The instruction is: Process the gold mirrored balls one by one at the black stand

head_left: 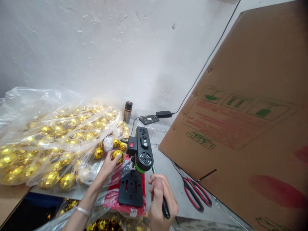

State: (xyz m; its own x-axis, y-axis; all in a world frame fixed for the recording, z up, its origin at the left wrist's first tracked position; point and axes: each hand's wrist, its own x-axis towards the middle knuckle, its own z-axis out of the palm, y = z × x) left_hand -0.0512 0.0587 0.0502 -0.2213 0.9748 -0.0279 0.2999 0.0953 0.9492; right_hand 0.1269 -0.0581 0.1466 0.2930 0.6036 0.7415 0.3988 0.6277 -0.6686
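My left hand (109, 164) grips a gold mirrored ball (118, 156) left of a small black bench machine (144, 148) with a red switch. The machine stands on a slotted black base plate (130, 189). In front and right of it, my right hand (162, 200) is closed around a slim tool (166, 210) with a black handle end and a pale greenish shaft. The shaft points up towards the machine's underside; whether it touches is hidden. More gold balls (98, 153) and a white ball (108, 144) lie beside my left hand.
A clear plastic bag (72, 128) full of gold balls covers the left side. A large cardboard box (240, 96) stands at right, with red-handled scissors (197, 194) before it. A spray can (127, 112), power adapter (164, 114) and cable (207, 61) are near the wall.
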